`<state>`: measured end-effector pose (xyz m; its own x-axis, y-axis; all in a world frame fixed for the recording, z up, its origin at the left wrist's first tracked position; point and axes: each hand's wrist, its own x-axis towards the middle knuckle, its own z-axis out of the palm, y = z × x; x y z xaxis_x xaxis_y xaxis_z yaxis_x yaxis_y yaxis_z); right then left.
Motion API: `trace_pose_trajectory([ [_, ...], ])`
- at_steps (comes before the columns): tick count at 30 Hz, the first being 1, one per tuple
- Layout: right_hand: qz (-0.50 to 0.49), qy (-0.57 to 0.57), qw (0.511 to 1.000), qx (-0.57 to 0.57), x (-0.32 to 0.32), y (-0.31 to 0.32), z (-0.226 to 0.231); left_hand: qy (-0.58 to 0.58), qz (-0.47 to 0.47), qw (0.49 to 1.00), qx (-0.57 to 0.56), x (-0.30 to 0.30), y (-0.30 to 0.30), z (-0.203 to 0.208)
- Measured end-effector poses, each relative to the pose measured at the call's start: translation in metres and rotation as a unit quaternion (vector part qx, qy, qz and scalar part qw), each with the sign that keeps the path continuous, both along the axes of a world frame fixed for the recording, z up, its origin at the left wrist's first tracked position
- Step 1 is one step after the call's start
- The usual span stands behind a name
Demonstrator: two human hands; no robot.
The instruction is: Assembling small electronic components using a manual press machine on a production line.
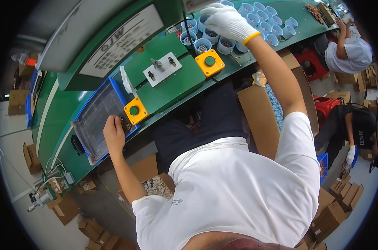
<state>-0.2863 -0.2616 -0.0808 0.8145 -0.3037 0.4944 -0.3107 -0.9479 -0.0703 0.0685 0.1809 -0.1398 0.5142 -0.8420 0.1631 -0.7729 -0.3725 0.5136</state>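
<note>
My bare left hand has its fingers curled together at the near right corner of a blue-rimmed tray. Small metal-looking parts lie beside those fingers; anything between them is hidden. Stretched out to the far side, my right hand, in a white knit glove with a yellow cuff, bends its fingers down among light blue cups. Its fingertips are partly hidden, so what they grip cannot be made out. Between my hands, a pale metal plate with upright pins sits on the green machine bed.
Yellow boxes with green buttons flank the bed, one left and one right. A machine head overhangs it. More filled cups stand at the far right. An open carton holds stacked cups. Co-workers sit at right.
</note>
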Motion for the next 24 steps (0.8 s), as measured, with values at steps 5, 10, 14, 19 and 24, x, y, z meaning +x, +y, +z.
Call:
trace_pose_trajectory([
  [5,-0.031,0.05,0.998,-0.025,-0.008,0.024,0.018,-0.004,-0.005,1.0,-0.005,-0.001,0.003,0.0],
  [10,0.005,0.142,0.988,-0.06,-0.012,0.033,0.011,-0.004,-0.012,1.0,-0.008,-0.001,-0.001,0.001],
  [14,-0.05,-0.085,0.995,0.031,-0.01,0.061,0.046,-0.005,-0.006,1.0,-0.003,0.0,0.007,-0.002],
  [19,0.015,-0.408,0.758,0.508,0.013,0.139,0.03,-0.012,-0.001,1.0,-0.024,-0.004,0.002,0.004],
  [24,0.03,-0.441,0.792,0.421,0.07,0.207,0.023,-0.003,0.002,1.0,-0.019,-0.005,0.0,0.002],
])
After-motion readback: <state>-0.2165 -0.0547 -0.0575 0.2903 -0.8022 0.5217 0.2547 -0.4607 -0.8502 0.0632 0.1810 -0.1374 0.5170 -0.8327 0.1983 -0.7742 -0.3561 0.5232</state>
